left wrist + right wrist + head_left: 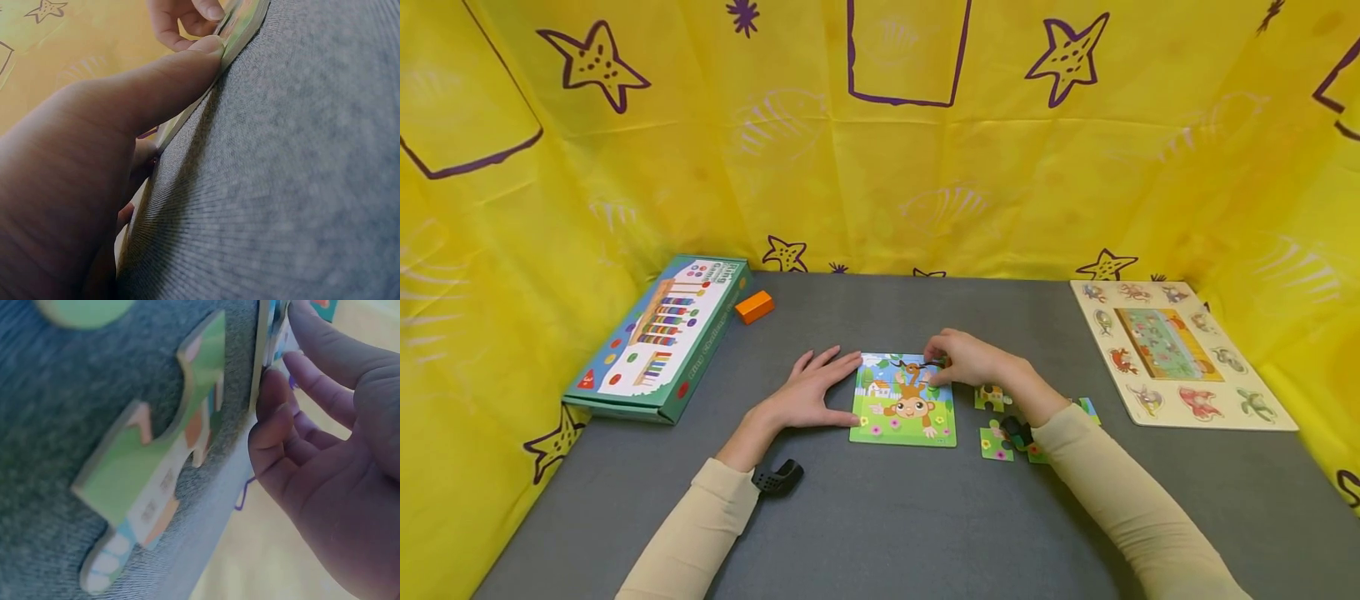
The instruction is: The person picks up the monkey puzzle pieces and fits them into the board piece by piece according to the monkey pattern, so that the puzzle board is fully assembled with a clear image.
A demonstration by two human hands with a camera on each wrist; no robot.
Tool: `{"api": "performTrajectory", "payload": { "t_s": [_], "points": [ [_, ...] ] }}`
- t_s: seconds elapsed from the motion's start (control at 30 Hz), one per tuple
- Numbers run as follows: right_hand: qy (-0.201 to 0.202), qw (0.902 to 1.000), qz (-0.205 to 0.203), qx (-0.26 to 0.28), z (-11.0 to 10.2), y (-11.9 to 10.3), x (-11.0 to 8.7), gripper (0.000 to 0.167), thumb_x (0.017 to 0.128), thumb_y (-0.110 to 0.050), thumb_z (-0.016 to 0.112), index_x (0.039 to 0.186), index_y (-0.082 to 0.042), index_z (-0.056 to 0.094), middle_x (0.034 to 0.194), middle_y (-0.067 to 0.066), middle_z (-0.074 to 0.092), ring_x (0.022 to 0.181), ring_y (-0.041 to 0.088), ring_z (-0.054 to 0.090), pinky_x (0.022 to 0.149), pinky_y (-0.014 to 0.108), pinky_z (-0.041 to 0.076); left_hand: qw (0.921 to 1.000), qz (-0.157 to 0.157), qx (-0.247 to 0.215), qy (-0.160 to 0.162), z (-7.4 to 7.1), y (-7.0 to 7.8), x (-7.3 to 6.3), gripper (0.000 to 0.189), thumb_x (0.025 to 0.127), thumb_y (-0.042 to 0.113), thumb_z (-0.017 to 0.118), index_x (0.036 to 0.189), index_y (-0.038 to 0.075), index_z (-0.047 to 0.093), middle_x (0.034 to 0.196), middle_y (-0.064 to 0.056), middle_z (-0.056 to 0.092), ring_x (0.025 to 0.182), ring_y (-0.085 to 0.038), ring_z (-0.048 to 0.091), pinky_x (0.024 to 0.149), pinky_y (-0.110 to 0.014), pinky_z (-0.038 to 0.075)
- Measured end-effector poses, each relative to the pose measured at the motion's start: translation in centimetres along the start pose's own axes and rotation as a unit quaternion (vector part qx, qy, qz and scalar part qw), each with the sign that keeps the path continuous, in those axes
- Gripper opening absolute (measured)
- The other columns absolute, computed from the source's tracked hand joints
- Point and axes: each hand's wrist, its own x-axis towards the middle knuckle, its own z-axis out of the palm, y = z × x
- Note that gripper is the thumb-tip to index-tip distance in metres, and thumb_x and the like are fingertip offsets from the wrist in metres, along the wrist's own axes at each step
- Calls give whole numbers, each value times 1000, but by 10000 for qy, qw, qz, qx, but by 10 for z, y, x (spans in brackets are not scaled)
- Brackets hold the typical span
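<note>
In the head view a square jigsaw puzzle (891, 412) with a monkey hanging upside down lies between the two hands. My left hand (802, 396) is spread along its left side, the thumb near the lower corner and the index fingertip at the upper one. The left wrist view shows that thumb (169, 81) lying straight against the board's edge (240, 47). At the upper right corner my right hand (968, 362) pinches a puzzle piece (934, 363) with thumb and bent fingers, the piece mostly hidden. In the right wrist view the right hand (319, 431) is at the board's edge.
Loose puzzle pieces (996, 443) lie right of the board, partly under the right forearm. A green game box (658, 337) and an orange block (755, 307) stand at the back left. A wooden animal board (1195, 400) lies at the right. Yellow cloth (880, 192) surrounds the grey table.
</note>
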Motion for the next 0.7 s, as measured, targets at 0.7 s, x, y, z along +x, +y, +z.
{"api": "performTrajectory", "payload": {
  "t_s": [0.7],
  "points": [
    [292, 9993, -99, 201, 0, 9, -11, 27, 93, -21, 76, 114, -6, 68, 105, 4, 59, 88, 17, 57, 80, 35, 50, 10000, -29, 29, 4, 1, 0, 0, 101, 82, 60, 76, 161, 15, 32, 164, 0, 28, 152, -31, 13, 115, -63, 0]
  ]
}}
